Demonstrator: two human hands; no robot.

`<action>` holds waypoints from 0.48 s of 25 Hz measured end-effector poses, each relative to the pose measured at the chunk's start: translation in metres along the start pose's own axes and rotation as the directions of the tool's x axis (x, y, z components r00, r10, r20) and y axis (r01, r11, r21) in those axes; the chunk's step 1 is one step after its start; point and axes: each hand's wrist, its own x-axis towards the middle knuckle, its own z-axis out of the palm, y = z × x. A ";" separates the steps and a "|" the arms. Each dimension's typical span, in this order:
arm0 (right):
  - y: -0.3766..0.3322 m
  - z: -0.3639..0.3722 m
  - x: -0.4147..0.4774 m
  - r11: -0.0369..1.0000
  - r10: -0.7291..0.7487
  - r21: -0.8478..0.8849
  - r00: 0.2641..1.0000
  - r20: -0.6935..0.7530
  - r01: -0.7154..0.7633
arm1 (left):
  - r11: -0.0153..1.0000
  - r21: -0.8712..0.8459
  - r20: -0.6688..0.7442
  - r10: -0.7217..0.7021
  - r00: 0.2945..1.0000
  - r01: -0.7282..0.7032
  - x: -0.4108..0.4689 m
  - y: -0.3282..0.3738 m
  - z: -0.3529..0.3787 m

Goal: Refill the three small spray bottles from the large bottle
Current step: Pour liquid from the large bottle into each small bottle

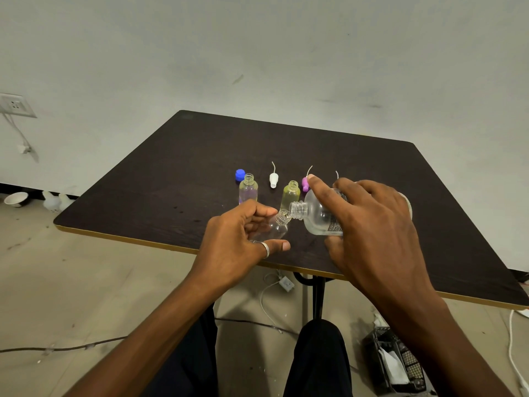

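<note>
the large clear bottle (317,216) sits just right of the frame's centre, tipped on its side with its threaded neck pointing left and a printed label on its underside. the right hand (372,224) grips it from above, fingers wrapped round the body and the index finger stretched out. its mouth meets the open mouth of a small clear spray bottle (276,227), which leans to the right in the left hand (243,239), held between curled fingers and thumb; a ring shows on that hand.

both hands work low over the near edge of the dark table (171,173), which runs diagonally from mid left to lower right. bare tabletop spreads to the left, behind and far right.

just above the hands two more small bottles stand upright and uncapped, a purple-tinted bottle (248,190) and a yellow-tinted bottle (290,194), the second close to the large bottle's neck. behind them lie a blue cap (240,174), a white spray head (273,179) and a pink spray head (305,184), the last partly hidden by the right index finger. a black crate (395,365) sits on the floor at lower right.
</note>
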 end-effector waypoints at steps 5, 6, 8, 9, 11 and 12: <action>-0.001 0.001 0.000 1.000 0.001 0.005 1.000 0.011 -0.001 | 1.000 -0.009 -0.001 -0.006 1.000 0.006 0.000 0.000 0.000; -0.001 0.001 0.000 1.000 0.002 0.005 1.000 0.012 -0.002 | 1.000 -0.010 -0.001 -0.007 1.000 0.007 0.000 0.000 0.000; 0.000 0.001 0.000 1.000 0.004 0.007 1.000 0.014 -0.004 | 1.000 -0.007 0.000 -0.007 1.000 0.007 0.000 0.000 0.000; 0.000 0.001 0.000 1.000 0.002 0.006 1.000 0.016 -0.003 | 1.000 -0.008 -0.001 -0.008 1.000 0.008 0.000 0.000 0.000; 0.000 0.001 0.000 1.000 0.001 0.003 1.000 0.019 -0.001 | 1.000 -0.008 -0.001 -0.007 1.000 0.007 -0.001 0.000 0.000; 0.000 0.001 0.000 1.000 0.002 0.002 1.000 0.017 -0.002 | 1.000 -0.007 0.001 -0.007 1.000 0.007 -0.001 0.001 0.000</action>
